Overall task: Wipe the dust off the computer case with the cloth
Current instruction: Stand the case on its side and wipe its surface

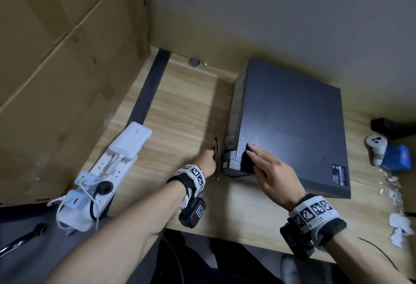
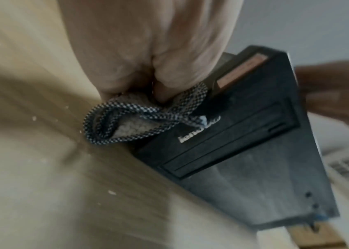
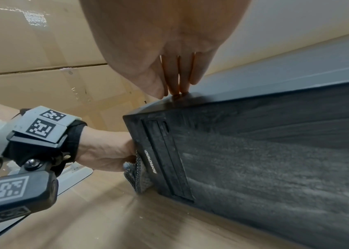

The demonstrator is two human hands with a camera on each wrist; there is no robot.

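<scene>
Here left hand clenches cloth on computer case front at 9 o'clock; right hand flat, steadying; advise slow, overlapping strokes.

Light: dim and even, you get a soft shadow on the surface left of the computer case | Glare: pale sheen on the case top near your right hand | Blur: left wrist view smeared around the cloth | Distortion: straight edges bow at head-view borders
</scene>
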